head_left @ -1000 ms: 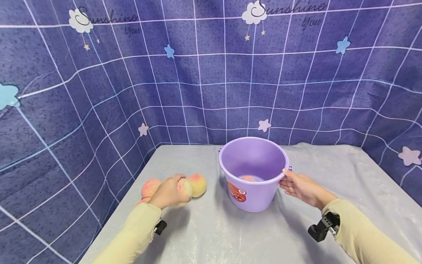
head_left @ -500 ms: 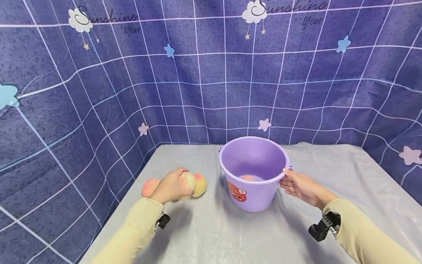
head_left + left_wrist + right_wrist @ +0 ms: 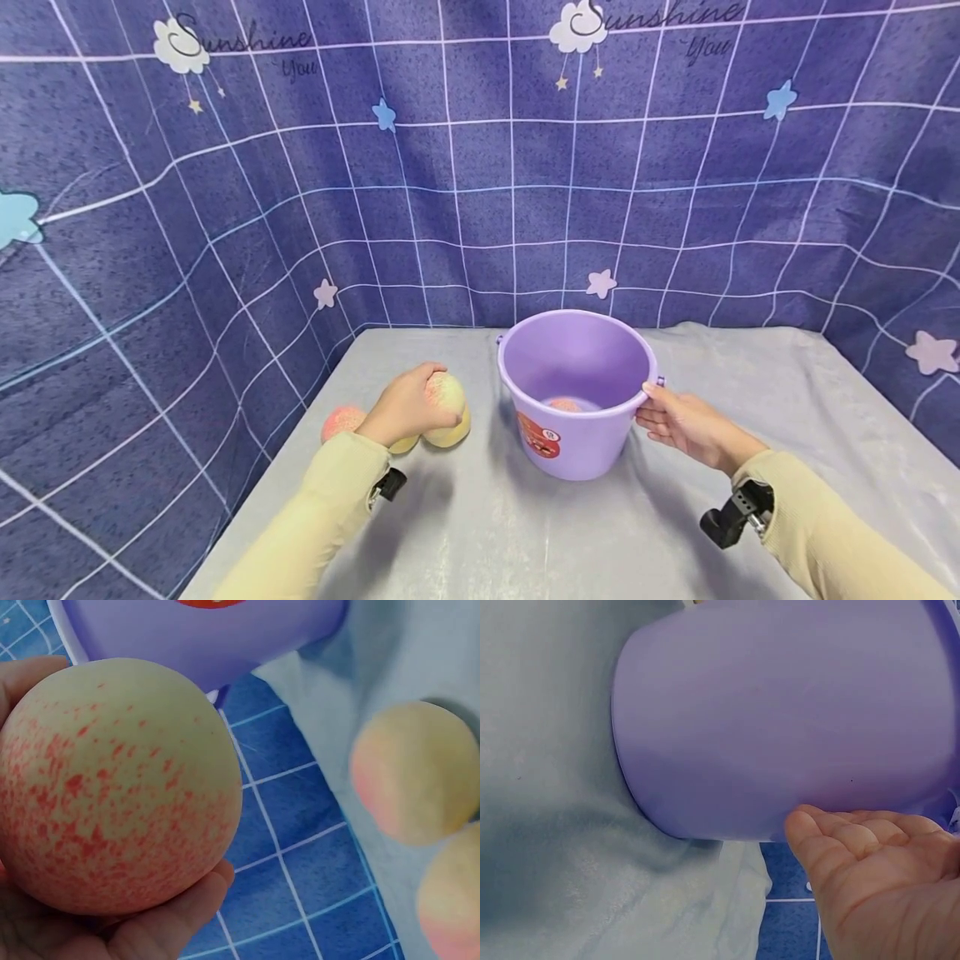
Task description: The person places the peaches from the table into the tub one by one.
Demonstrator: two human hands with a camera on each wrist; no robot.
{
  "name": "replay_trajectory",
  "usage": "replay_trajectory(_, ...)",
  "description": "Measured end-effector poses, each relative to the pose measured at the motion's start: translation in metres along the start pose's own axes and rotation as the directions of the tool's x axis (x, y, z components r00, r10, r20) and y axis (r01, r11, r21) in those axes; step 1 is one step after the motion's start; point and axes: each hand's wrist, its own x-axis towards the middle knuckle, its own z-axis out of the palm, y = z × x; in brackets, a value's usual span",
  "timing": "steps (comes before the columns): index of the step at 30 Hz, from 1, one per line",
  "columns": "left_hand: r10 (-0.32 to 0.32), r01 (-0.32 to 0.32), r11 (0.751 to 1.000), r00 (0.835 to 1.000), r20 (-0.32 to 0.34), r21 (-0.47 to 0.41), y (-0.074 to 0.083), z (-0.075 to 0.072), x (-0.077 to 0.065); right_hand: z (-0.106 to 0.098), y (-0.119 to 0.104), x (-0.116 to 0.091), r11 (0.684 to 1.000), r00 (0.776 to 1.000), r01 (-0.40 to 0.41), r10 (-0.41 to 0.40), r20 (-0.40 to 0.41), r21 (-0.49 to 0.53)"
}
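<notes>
My left hand (image 3: pixel 399 410) grips a pale yellow peach (image 3: pixel 446 392) speckled with red. The left wrist view shows this peach (image 3: pixel 120 787) large, with fingers and thumb around its sides. In the head view it hangs in front of another peach (image 3: pixel 450 436) and partly hides it. To the right stands an upright purple bucket (image 3: pixel 576 446) with a red label. My right hand (image 3: pixel 690 429) holds the bucket's right rim, thumb on the rim and fingers against the outer wall. A reddish peach (image 3: pixel 564 405) lies inside on the bottom, partly hidden by the front rim.
A pink peach (image 3: pixel 342 423) lies left of my left wrist, and a yellowish one (image 3: pixel 405 445) shows just below the hand. A grey cloth (image 3: pixel 495 533) covers the table. Behind and to the left hangs a blue checked curtain (image 3: pixel 480 208).
My left hand has lifted the speckled peach and carried it up and to the right, past the other peaches. The right hand and the bucket have stayed in place.
</notes>
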Motion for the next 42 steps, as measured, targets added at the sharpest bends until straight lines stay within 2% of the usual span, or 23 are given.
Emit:
replay_trajectory(7,0.010,-0.010,1.000,1.000,0.007,-0.022,0.013,-0.004,0.004,0.000,0.000,0.000,1.000,1.000,0.008,-0.008,0.028,-0.001)
replay_trajectory(13,0.005,-0.005,1.000,1.000,0.031,0.004,0.016,-0.011,0.007,-0.003,0.000,0.000,1.000,0.999,0.019,-0.018,0.050,-0.010)
replay_trajectory(20,0.000,-0.001,1.000,0.999,0.046,0.021,0.023,-0.023,0.012,-0.003,-0.001,0.001,1.000,0.999,0.012,-0.012,0.039,-0.010)
replay_trajectory(27,0.002,-0.002,1.000,1.000,0.027,0.005,0.032,-0.033,0.018,-0.002,0.000,0.001,1.000,1.000,0.007,-0.007,0.030,-0.016)
replay_trajectory(42,-0.010,0.010,1.000,1.000,-0.001,-0.026,0.045,-0.039,0.026,-0.001,-0.001,0.001,1.000,1.000,-0.001,0.001,0.019,-0.004)
